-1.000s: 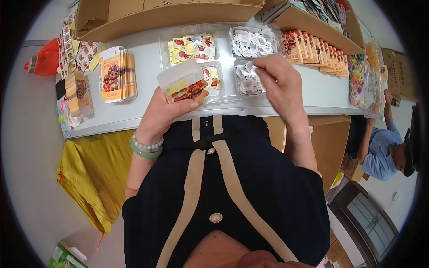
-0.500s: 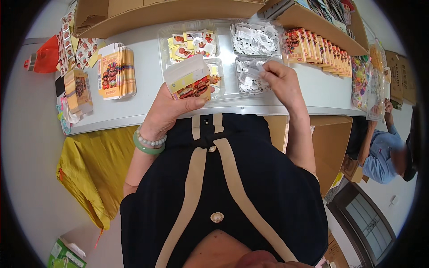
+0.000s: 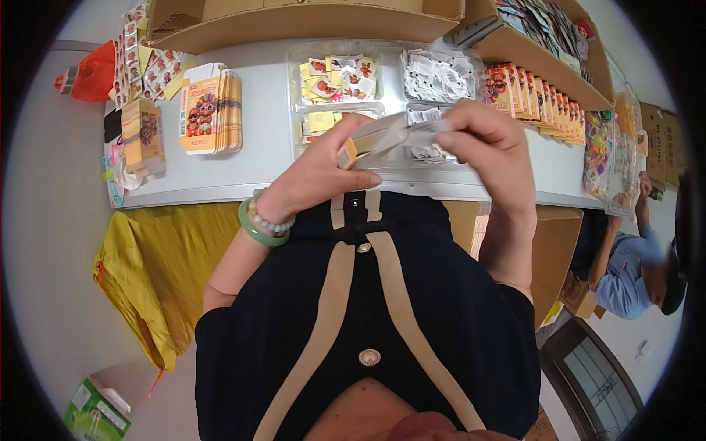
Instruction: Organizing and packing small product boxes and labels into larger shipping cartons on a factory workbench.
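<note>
My left hand point(image 3: 312, 173), with beads and a green bangle at the wrist, is closed around a small orange-and-white carton point(image 3: 359, 141). The carton lies tilted, its open end toward the right. At that end my right hand point(image 3: 494, 151) pinches a thin, clear-and-white packet point(image 3: 425, 134), blurred by motion. Whether the packet reaches inside the carton I cannot tell. Beneath and beyond my hands stand clear plastic trays point(image 3: 295, 95). Their left compartments hold printed stickers or cards point(image 3: 340, 77); the right ones hold white packets point(image 3: 441, 73) with black marks.
Stacks of cartons point(image 3: 204, 114) stand on the table's left side, near hanging sticker sheets point(image 3: 131, 59). A row of orange boxes point(image 3: 537, 95) leans at the right. Large cardboard boxes point(image 3: 316, 33) line the back. A co-worker point(image 3: 625, 264) in blue is at far right.
My right hand has lifted a packet from the lower right compartment to the carton's open end. My left hand has turned the carton from upright onto its side, facing right.
</note>
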### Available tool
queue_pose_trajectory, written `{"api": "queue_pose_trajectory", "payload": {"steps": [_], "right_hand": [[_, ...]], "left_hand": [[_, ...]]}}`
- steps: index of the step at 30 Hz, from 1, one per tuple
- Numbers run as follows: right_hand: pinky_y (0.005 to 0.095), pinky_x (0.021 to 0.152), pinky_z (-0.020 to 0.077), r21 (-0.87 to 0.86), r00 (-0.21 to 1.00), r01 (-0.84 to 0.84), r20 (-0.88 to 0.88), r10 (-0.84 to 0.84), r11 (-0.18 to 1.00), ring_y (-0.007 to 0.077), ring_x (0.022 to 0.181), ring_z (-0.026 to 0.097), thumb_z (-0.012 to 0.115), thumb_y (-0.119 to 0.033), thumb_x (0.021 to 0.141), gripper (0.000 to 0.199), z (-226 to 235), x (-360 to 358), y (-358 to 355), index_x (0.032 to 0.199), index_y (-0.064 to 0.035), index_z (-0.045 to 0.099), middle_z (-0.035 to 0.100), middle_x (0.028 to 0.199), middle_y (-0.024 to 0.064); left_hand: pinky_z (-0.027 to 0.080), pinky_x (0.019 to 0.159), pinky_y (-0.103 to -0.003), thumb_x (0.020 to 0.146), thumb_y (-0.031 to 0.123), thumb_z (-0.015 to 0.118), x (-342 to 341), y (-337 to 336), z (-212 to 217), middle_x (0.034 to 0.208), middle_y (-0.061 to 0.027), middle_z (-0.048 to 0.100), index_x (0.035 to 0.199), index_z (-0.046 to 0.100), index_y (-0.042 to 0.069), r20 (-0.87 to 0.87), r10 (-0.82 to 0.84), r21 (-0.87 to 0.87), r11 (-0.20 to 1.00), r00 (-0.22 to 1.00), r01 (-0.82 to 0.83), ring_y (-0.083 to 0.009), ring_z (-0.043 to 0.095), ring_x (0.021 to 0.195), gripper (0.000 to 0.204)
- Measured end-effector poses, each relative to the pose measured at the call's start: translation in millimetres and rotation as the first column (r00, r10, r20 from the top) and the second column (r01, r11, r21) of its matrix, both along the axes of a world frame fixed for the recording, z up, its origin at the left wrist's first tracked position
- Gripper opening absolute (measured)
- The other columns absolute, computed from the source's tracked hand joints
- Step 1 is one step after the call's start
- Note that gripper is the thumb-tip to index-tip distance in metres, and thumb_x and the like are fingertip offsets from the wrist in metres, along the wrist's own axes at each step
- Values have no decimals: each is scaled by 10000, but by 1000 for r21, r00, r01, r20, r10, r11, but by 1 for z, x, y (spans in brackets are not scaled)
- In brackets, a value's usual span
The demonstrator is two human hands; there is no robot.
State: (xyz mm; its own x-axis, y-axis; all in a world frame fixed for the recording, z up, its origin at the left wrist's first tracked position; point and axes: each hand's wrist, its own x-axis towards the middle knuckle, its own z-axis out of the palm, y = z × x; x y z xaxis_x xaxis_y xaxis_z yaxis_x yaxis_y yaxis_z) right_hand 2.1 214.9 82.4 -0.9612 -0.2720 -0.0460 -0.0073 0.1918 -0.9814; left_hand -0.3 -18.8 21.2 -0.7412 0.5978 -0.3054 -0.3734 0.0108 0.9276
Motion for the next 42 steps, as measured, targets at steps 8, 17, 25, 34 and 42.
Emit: {"api": "queue_pose_trajectory", "payload": {"steps": [8,17,25,34,42], "right_hand": [[298,615,442,551,861,-137,-344,374,823,155,701,570,619,8,769,119,17,-6,-38,888,14,621,605,784,63],[254,845,380,-287,900,57,429,76,956,101,919,518,611,-150,824,242,-26,16,-39,1032,-29,594,583,967,2],[226,794,377,-389,759,133,632,159,912,76,838,513,553,-84,765,173,-34,31,-49,929,-47,595,588,877,0],[255,781,436,-242,893,-22,431,128,970,111,850,567,537,-43,825,256,-45,34,-59,1064,1,619,630,930,36],[303,737,482,360,893,-240,-283,351,902,248,826,605,556,0,846,303,-42,27,-49,1144,-37,596,611,939,128]], "left_hand": [[431,894,-265,759,57,722,3,-6,2,1086,-26,569,1190,504,37,89,3,179,984,996,-19,-109,523,1009,484],[453,880,-268,769,66,729,26,-5,0,1070,-27,578,1183,506,39,54,68,174,982,996,-76,-103,538,998,471],[375,958,-285,903,262,574,47,-20,-9,1239,-56,474,1312,380,24,288,-22,345,935,957,-83,-114,488,1066,511],[422,908,-286,857,123,528,37,-26,11,1125,-60,579,1205,520,16,581,183,155,932,793,-329,-122,547,1010,364],[477,827,-246,924,207,530,36,-30,-7,1038,-54,611,1178,551,12,308,181,183,952,934,-245,-106,587,937,321]]}}
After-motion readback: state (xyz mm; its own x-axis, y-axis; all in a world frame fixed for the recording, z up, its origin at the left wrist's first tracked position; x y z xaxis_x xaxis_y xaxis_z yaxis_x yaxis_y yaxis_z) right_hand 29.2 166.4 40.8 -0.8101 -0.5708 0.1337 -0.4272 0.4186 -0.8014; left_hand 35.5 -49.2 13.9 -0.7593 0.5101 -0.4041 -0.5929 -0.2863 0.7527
